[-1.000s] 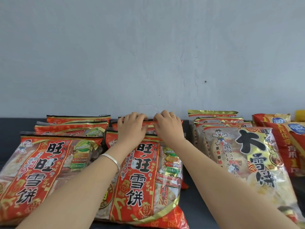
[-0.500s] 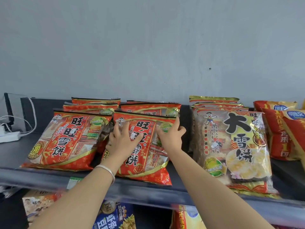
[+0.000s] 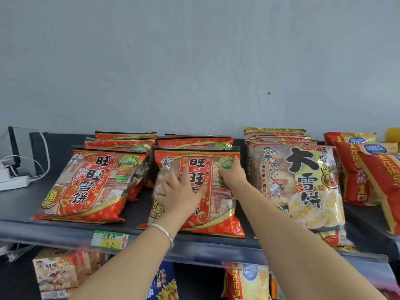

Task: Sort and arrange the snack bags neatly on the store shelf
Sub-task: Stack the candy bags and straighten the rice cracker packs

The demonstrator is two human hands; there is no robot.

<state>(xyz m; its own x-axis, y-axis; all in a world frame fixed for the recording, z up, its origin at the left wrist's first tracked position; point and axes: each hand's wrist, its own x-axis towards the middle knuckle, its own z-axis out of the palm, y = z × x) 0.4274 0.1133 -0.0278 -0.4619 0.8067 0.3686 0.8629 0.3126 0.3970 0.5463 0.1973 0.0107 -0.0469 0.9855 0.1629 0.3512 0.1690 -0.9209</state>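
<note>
A red snow-cracker bag (image 3: 195,215) leans in the middle of the dark shelf (image 3: 19,204), at the front of a short row of like bags. My left hand (image 3: 180,192) lies flat on its face with fingers spread. My right hand (image 3: 232,174) presses on the bag's upper right part, near its green sticker. A second row of red bags (image 3: 86,187) stands to the left. A row of gold-and-clear large cracker bags (image 3: 303,187) leans to the right.
Red and yellow chip bags (image 3: 359,169) fill the far right. A white power strip (image 3: 14,184) with cables lies at the shelf's left end. A price tag (image 3: 110,240) sits on the front rail. More snack packs (image 3: 58,273) show on the shelf below.
My hands slid from the top edge of the middle red bag down onto its face. The view pulled back and down, so the shelf rail and lower shelf now show.
</note>
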